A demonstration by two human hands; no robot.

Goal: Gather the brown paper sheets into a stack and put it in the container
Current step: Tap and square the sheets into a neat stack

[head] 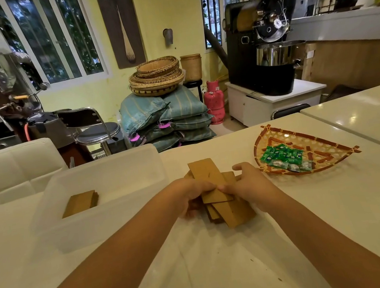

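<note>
Both hands, left [192, 191] and right [249, 185], pinch loose brown paper sheets [210, 180] at centre frame; recommend squaring edges against white surface [226, 261] before lifting to translucent plastic container [105, 181]

Both hands [192, 192] [251, 184] grip loose brown paper sheets [210, 177] beside the container [109, 205].
</note>
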